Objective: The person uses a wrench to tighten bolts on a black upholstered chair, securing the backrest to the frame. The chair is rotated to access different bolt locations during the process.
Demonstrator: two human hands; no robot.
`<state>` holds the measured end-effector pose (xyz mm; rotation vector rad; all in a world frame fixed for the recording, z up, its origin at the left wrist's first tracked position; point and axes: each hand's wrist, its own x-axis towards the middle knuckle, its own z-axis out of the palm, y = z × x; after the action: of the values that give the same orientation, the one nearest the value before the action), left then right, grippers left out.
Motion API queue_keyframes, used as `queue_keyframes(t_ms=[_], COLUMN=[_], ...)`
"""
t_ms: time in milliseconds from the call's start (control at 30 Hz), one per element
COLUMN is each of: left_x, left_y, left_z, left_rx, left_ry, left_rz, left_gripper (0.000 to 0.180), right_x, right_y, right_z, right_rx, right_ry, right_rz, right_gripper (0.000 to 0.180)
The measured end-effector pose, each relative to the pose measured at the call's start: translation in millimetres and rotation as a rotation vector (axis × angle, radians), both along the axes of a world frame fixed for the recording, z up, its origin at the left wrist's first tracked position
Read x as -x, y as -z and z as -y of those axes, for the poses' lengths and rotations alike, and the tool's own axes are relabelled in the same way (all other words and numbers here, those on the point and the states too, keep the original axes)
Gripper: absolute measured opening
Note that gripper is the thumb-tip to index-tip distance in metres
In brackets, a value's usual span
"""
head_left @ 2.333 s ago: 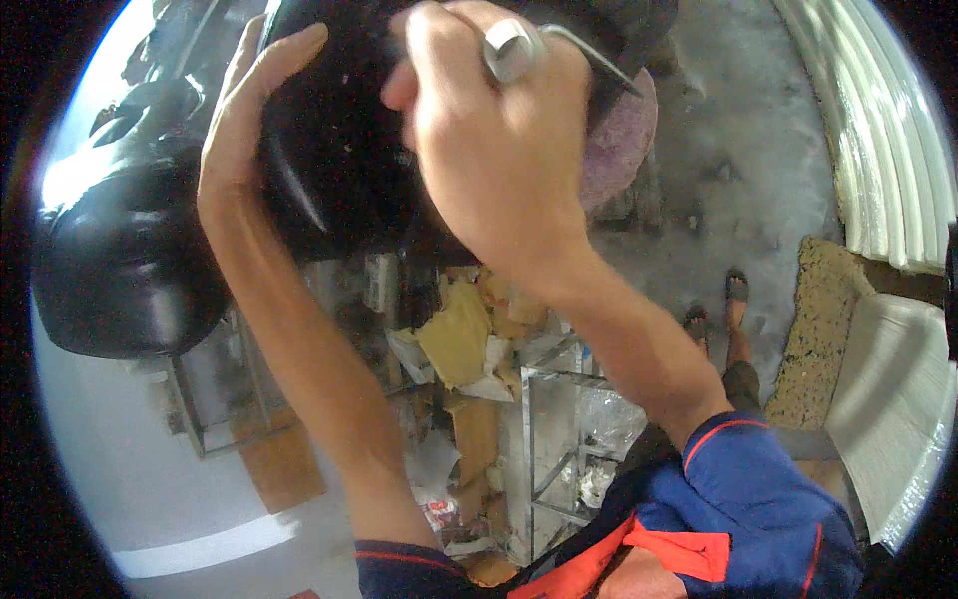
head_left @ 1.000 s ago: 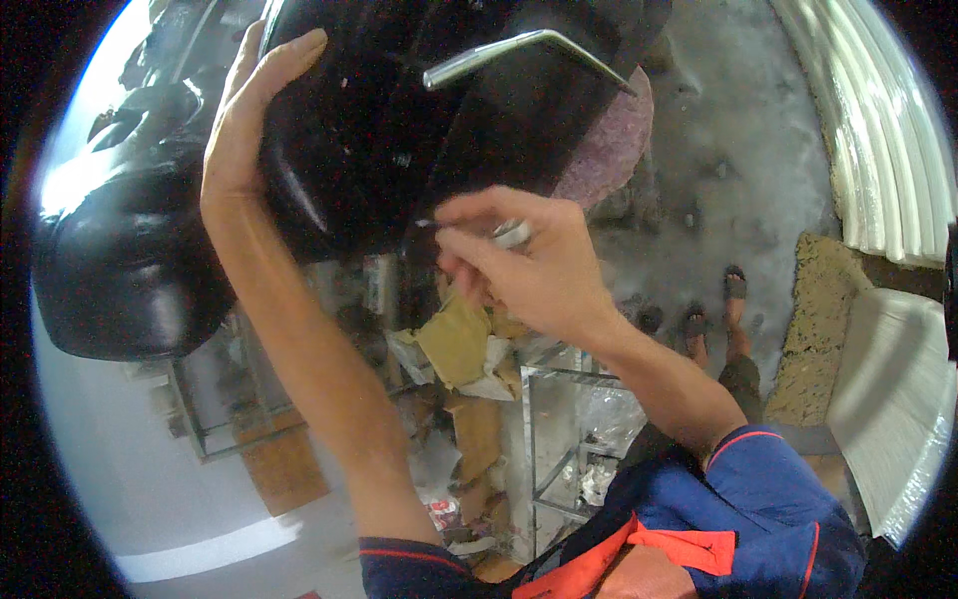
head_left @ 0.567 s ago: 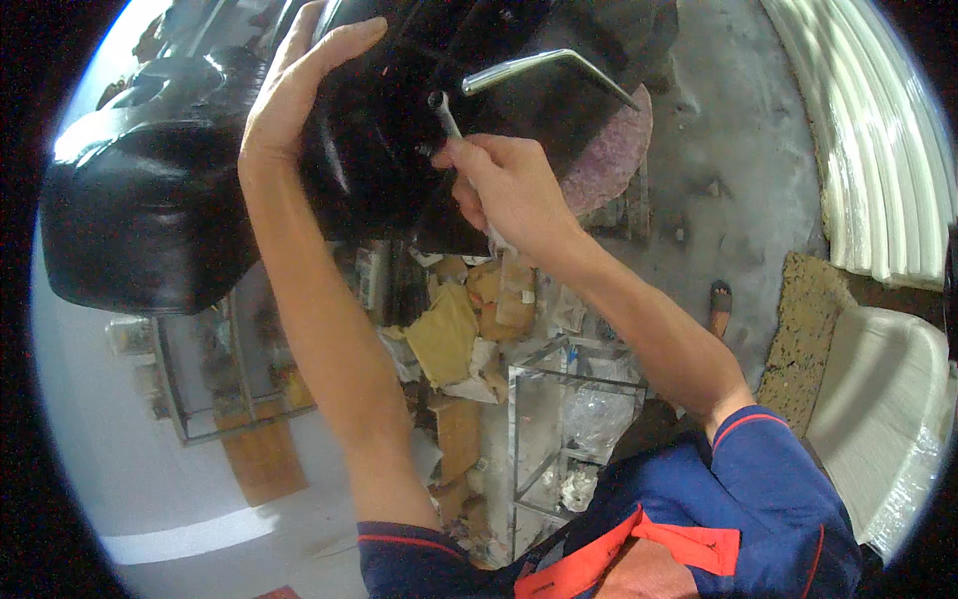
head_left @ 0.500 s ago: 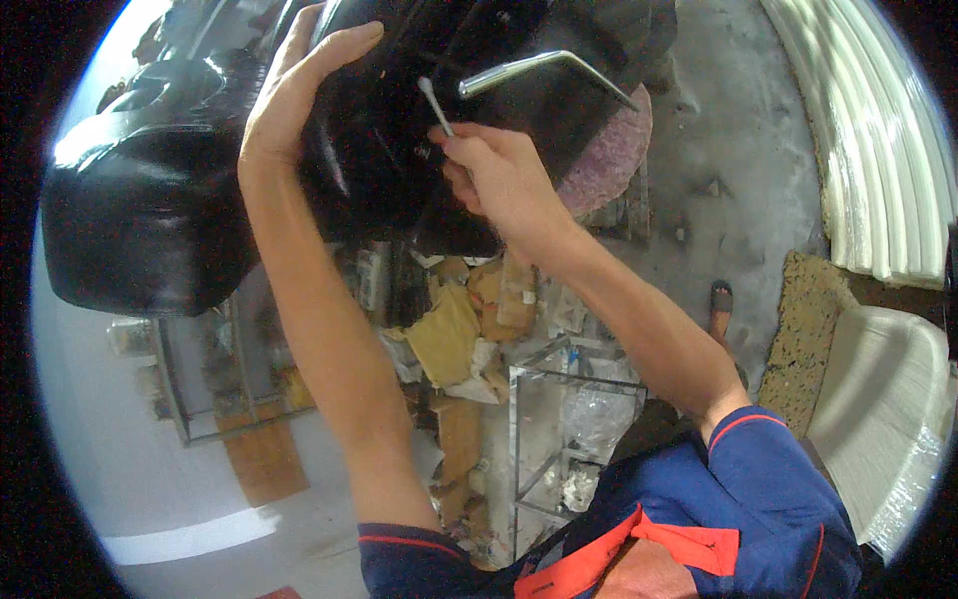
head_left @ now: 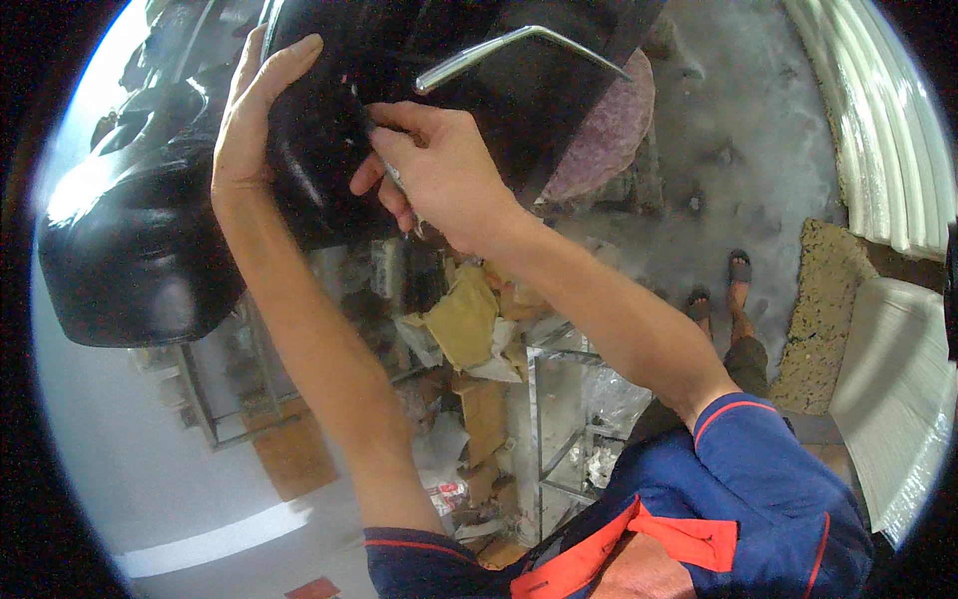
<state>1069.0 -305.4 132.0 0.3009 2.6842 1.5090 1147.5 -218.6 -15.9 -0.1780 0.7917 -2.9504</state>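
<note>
My left hand lies against a black, glossy upholstered piece, thumb stretched out and the fingers upright beside it, partly hidden. My right hand is closed around a slim silvery hand tool; its far end is lost against the dark surface, so its exact kind cannot be told. The thumb and forefinger pinch it close to the black underside, while the lower fingers curl loosely. Just above this hand, a bent chrome tube sticks out over the black piece.
A round pinkish foam-like pad shows behind the chrome tube. Below stand a metal frame and a heap of cardboard with yellow cloth. Stacked white wrapped lengths, a speckled foam slab and a wrapped pale cushion are at right.
My right hand has moved left and turned, bringing the tool from pointing up in the open to close against the black piece. My left hand keeps its place on it; the view has shifted slightly.
</note>
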Motion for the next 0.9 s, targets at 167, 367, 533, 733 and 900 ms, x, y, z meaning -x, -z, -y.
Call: queue_keyframes(t_ms=[167,367,533,733,900], left_x=[-2,1,1,20,29], left_y=[-3,1,-2,5,3], left_z=[0,0,3,19,34], left_rx=[-0.011,-0.033,-0.022,-0.054,-0.031], left_ry=[0.037,0.054,-0.001,0.039,0.023], left_rz=[0.014,0.02,0.019,0.029,-0.072], left_gripper=[0.05,0.049,0.07,0.077,0.081], right_x=[4,9,6,7,25], right_y=[-8,-7,-18,-44,-56], right_z=[3,10,-9,-51,-62], right_rx=[-0.212,-0.303,-0.765,-0.696,-0.925], right_ry=[0.128,0.278,0.382,0.058,-0.019], right_rz=[-0.014,-0.13,-0.165,-0.151,-0.321], right_gripper=[0.043,0.029,0.019,0.017,0.013])
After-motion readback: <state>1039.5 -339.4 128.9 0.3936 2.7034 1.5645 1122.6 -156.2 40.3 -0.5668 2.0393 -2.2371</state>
